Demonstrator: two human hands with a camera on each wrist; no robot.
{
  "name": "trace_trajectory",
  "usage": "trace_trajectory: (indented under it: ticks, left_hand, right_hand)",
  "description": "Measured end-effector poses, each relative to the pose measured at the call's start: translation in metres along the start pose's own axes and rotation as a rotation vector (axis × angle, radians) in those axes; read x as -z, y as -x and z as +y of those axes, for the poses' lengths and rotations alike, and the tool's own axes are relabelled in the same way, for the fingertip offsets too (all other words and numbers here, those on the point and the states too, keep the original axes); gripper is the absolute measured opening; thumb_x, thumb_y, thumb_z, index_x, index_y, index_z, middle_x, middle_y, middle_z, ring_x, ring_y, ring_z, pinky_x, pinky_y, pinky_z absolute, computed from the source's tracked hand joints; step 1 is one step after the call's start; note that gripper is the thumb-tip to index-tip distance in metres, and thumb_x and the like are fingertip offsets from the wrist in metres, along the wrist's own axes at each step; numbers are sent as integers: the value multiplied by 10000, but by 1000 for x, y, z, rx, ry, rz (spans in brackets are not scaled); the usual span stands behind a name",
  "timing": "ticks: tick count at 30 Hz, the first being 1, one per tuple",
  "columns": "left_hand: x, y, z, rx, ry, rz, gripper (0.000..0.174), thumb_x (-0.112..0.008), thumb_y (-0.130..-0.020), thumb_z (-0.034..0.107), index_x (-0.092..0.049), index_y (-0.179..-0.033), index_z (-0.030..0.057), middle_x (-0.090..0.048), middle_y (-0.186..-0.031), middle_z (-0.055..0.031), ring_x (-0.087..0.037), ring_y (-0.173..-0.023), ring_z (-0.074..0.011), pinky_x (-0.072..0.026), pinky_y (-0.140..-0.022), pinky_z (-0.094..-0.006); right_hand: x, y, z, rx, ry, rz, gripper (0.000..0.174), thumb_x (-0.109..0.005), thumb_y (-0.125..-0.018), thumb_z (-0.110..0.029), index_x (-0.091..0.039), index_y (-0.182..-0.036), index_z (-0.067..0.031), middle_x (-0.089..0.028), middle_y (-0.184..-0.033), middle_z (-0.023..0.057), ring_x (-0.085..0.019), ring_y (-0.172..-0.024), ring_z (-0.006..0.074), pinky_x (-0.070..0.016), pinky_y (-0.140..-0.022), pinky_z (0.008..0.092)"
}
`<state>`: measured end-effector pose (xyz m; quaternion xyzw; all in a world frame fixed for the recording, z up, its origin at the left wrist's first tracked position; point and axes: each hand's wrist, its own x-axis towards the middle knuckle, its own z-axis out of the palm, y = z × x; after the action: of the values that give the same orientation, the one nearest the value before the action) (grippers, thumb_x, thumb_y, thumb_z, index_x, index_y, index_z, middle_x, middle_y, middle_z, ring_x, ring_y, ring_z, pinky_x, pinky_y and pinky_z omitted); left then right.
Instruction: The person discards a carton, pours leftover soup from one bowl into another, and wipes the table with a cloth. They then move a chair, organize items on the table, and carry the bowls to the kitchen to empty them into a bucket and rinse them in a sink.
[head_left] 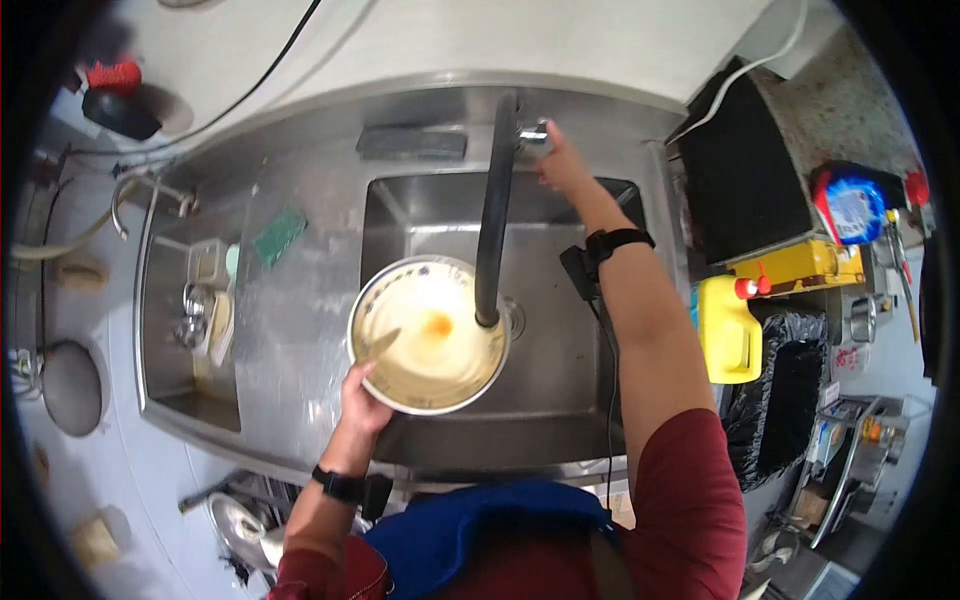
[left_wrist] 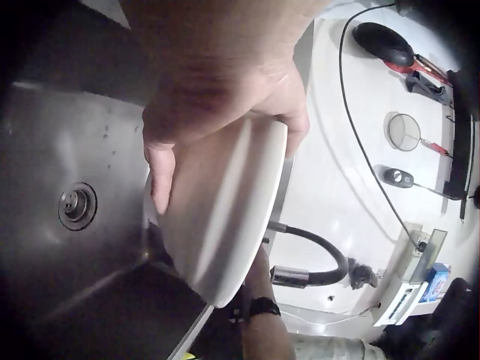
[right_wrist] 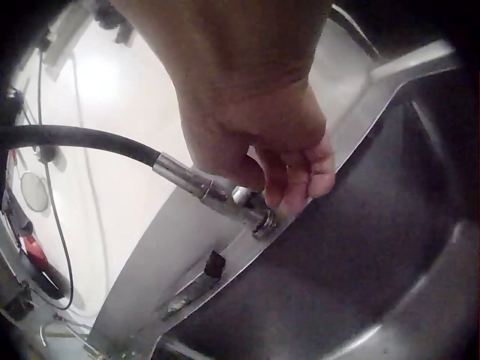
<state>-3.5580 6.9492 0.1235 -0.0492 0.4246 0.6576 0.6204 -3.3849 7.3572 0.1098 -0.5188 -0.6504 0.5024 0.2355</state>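
My left hand grips a wide white bowl at its near left rim, thumb over the inside and fingers under the outside. The bowl has a dark pattern inside its rim, and pale yellowish contents with an orange patch in the middle. In the left wrist view its plain white outside shows, tilted over the sink. The spout of a black flexible faucet ends above the bowl's right side. At the faucet's base, my right hand holds the small metal handle with curled fingers; they partly hide it.
The bowl overlaps the left part of a steel sink with a round drain. A green scouring pad lies on the steel counter to the left, beside a smaller basin with dishes. To the right stands a yellow jug.
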Motion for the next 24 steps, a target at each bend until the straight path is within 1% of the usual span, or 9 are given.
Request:
trace_trajectory:
  ticks: [2, 4, 7, 11, 13, 17, 20, 23, 24]
  left_hand:
    - [-7, -8, -5, 42, 5, -45, 600, -543, -763, 270, -397, -1278, -3, -488, -1260, -160, -471, -1158, -290, -348, -1008, -412]
    - [-9, -20, -12, 77, 5, -57, 590, -539, -774, 299, -408, -1275, 15, -499, -1250, -152, -478, -1149, -283, -350, -1004, -412]
    - [-21, -31, -19, 200, 53, -60, 552, -548, -795, 365, -445, -1258, 81, -517, -1235, -105, -486, -1139, -263, -366, -974, -446]
    - [-35, -46, -27, 386, 88, -130, 572, -496, -813, 476, -438, -1271, 138, -467, -1281, -107, -458, -1163, -307, -373, -922, -555]
    - [-43, -46, -28, 481, 85, -173, 594, -433, -826, 531, -431, -1279, 146, -425, -1314, -129, -436, -1175, -360, -361, -885, -629]
    - [-44, -40, -27, 508, 89, -176, 593, -435, -827, 525, -430, -1281, 144, -436, -1307, -128, -441, -1175, -344, -368, -897, -606]
    - [-28, -50, -31, 416, 67, -130, 536, -490, -828, 454, -449, -1260, 140, -453, -1290, -118, -465, -1154, -313, -399, -894, -557]
    - [-38, -67, -32, 102, -80, -124, 549, -598, -760, 128, -393, -1270, 136, -500, -1212, -63, -487, -1119, -231, -413, -930, -411]
    - [-43, -73, -30, 106, -80, -132, 549, -598, -760, 128, -393, -1270, 136, -500, -1212, -63, -487, -1119, -231, -413, -930, -411]
  right_hand:
    - [-1, 8, 8, -99, 59, -25, 689, -484, -777, -24, -272, -1373, -297, -550, -698, 83, -511, -508, 152, -404, -410, 303]
    - [19, 11, 14, 237, 619, -92, 661, -466, -760, -53, -316, -1346, -318, -624, -893, 176, -613, -729, 313, -487, -678, 409]
    - [33, 46, -5, 262, 791, -123, 627, -459, -761, -61, -354, -1320, -325, -616, -916, 181, -603, -813, 329, -467, -738, 416]
    - [33, 93, -9, 265, 651, -159, 552, -473, -763, -73, -424, -1276, -273, -626, -866, 163, -606, -808, 324, -466, -716, 413]
    - [29, 116, 0, 262, 434, 6, 482, -485, -769, -92, -472, -1234, -219, -630, -820, 146, -608, -782, 325, -466, -694, 409]
    - [34, 154, 21, 273, 411, -2, 431, -499, -773, -103, -507, -1197, -180, -613, -761, 150, -596, -741, 336, -468, -676, 395]
    - [36, 185, 29, 212, 372, -118, 420, -514, -779, -96, -511, -1194, -161, -602, -739, 135, -588, -683, 292, -465, -659, 353]
    - [32, 208, 39, 121, 218, -148, 403, -524, -787, -91, -519, -1188, -131, -575, -702, 108, -549, -627, 213, -453, -643, 309]
    - [29, 213, 43, 125, 179, -136, 398, -522, -791, -88, -519, -1188, -119, -563, -690, 95, -530, -621, 182, -448, -637, 297]
